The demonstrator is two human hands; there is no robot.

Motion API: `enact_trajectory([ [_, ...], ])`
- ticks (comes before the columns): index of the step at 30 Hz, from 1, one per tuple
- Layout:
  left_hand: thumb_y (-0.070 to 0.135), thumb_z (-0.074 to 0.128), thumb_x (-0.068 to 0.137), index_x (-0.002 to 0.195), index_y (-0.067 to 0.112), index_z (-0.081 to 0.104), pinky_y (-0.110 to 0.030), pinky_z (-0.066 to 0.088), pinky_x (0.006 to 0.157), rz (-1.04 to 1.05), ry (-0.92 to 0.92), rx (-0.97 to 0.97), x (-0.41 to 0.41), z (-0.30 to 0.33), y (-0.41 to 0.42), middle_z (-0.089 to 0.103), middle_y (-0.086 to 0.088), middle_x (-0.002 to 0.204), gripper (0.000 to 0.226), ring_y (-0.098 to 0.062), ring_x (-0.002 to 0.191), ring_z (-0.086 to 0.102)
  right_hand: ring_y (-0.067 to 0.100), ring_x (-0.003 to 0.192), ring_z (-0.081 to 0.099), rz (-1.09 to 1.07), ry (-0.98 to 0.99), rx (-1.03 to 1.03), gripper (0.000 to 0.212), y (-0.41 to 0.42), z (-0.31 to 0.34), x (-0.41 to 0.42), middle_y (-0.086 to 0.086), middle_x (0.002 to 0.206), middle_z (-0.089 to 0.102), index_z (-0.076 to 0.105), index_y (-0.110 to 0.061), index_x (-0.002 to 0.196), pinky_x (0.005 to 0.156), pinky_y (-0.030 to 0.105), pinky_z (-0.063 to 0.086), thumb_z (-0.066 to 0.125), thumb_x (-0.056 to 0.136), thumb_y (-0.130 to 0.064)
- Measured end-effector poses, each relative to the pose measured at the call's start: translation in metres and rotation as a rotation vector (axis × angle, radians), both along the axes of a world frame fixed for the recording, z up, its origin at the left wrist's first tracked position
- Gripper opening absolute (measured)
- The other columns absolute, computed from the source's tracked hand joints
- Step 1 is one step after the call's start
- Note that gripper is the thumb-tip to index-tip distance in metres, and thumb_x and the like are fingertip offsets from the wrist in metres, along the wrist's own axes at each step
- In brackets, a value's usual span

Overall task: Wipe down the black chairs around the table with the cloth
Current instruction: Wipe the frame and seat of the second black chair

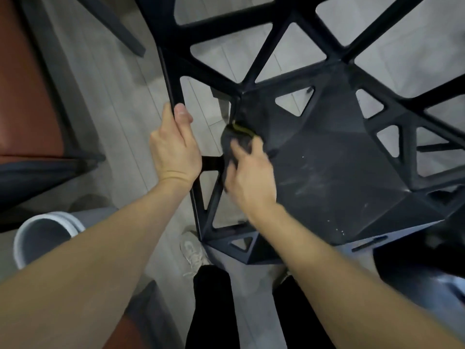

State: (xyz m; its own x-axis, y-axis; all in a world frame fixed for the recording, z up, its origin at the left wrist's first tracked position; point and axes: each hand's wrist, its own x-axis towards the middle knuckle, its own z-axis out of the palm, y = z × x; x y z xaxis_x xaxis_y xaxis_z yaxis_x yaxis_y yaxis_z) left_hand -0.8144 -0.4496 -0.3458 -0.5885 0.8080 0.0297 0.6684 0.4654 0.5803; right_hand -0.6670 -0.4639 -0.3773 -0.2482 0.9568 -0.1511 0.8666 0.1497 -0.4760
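Observation:
A black plastic chair point(334, 152) with triangular cut-outs fills the middle and right of the view, its seat streaked with pale smears. My left hand point(173, 149) grips the chair's left frame bar, thumb wrapped over it. My right hand point(249, 172) holds a dark grey cloth point(235, 139) with a yellow edge and presses it against the seat's left side, where the seat meets the frame. Most of the cloth is hidden under my fingers.
A brown table top point(27, 79) lies at the left with another dark chair point(37, 177) beside it. A white bucket point(40, 238) stands on the grey plank floor at lower left. My shoes and dark trousers are below the chair.

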Motion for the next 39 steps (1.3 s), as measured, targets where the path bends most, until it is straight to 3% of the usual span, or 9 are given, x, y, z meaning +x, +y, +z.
enact_trajectory([
  [3,0.052,0.016,0.110,0.104,0.009,0.062,-0.048,0.047,0.064,0.002,-0.004,-0.005,0.000,0.000,-0.001,0.056,0.002,0.061,0.063,-0.027,0.057,0.062,0.038,0.105,0.063,0.142,0.006,-0.145,0.051,-0.049,0.016,0.019,0.019,0.141,0.049,0.056,-0.016,0.150,0.085,0.045,0.059,0.063,0.100,-0.024],
  [9,0.054,0.015,0.112,0.102,0.017,0.056,-0.052,0.053,0.059,-0.030,-0.040,0.010,-0.002,-0.003,0.001,0.061,-0.003,0.064,0.056,-0.026,0.056,0.068,0.037,0.120,0.057,-0.131,-0.063,-0.092,0.035,0.081,-0.009,-0.015,0.019,0.146,0.042,0.062,-0.012,0.134,0.092,0.038,0.049,0.057,0.100,-0.016],
  [16,0.058,0.013,0.110,0.099,0.024,0.053,-0.054,0.056,0.064,-0.031,-0.083,0.010,-0.001,-0.001,0.000,0.063,-0.005,0.067,0.053,-0.030,0.059,0.067,0.028,0.105,0.066,-0.181,0.342,-0.298,0.046,-0.116,0.040,0.004,0.004,0.132,0.047,0.060,-0.026,0.150,0.094,0.045,0.057,0.059,0.104,-0.030],
  [20,0.055,0.014,0.111,0.102,0.018,0.058,-0.056,0.055,0.070,-0.054,-0.077,0.025,-0.003,0.000,0.000,0.063,-0.005,0.067,0.058,-0.031,0.062,0.064,0.018,0.113,0.060,-0.472,0.435,-0.274,0.041,-0.055,0.023,-0.022,0.001,0.129,0.049,0.064,-0.028,0.147,0.100,0.035,0.052,0.061,0.106,-0.031],
  [23,0.053,0.014,0.110,0.100,0.020,0.057,-0.056,0.054,0.075,-0.072,-0.060,0.031,-0.005,-0.001,0.001,0.064,-0.003,0.069,0.055,-0.032,0.067,0.065,0.016,0.116,0.059,-0.350,0.536,-0.176,0.040,-0.039,0.020,-0.029,-0.001,0.129,0.050,0.066,-0.032,0.144,0.100,0.029,0.051,0.064,0.104,-0.027],
  [25,0.053,0.014,0.110,0.100,0.020,0.057,-0.055,0.054,0.074,-0.073,-0.083,0.032,-0.004,0.000,0.000,0.062,-0.003,0.066,0.055,-0.031,0.064,0.064,0.014,0.115,0.060,-0.235,0.494,-0.191,0.042,-0.049,0.010,0.003,-0.001,0.130,0.051,0.064,-0.031,0.146,0.102,0.032,0.052,0.064,0.105,-0.026],
  [28,0.052,0.014,0.110,0.100,0.017,0.058,-0.055,0.055,0.072,-0.072,-0.105,0.033,-0.003,0.001,0.001,0.059,-0.001,0.064,0.057,-0.029,0.061,0.063,0.016,0.112,0.062,-0.396,0.363,-0.256,0.041,-0.045,0.002,0.015,0.000,0.126,0.055,0.065,-0.031,0.146,0.103,0.041,0.053,0.064,0.105,-0.029],
  [32,0.051,0.016,0.111,0.103,0.014,0.060,-0.055,0.053,0.071,-0.087,-0.123,0.055,-0.004,0.001,0.000,0.061,0.000,0.067,0.059,-0.030,0.062,0.063,0.014,0.109,0.062,-0.268,0.520,-0.221,0.046,-0.077,0.037,-0.019,-0.003,0.122,0.053,0.062,-0.036,0.148,0.098,0.029,0.053,0.065,0.103,-0.031],
  [39,0.049,0.015,0.111,0.106,0.010,0.061,-0.048,0.052,0.067,-0.077,-0.102,0.054,-0.002,0.000,0.000,0.056,0.007,0.065,0.060,-0.021,0.059,0.060,0.035,0.110,0.055,-0.263,0.102,-0.050,0.045,0.023,-0.005,0.010,0.013,0.135,0.046,0.062,-0.027,0.147,0.091,0.047,0.055,0.061,0.102,-0.019],
])
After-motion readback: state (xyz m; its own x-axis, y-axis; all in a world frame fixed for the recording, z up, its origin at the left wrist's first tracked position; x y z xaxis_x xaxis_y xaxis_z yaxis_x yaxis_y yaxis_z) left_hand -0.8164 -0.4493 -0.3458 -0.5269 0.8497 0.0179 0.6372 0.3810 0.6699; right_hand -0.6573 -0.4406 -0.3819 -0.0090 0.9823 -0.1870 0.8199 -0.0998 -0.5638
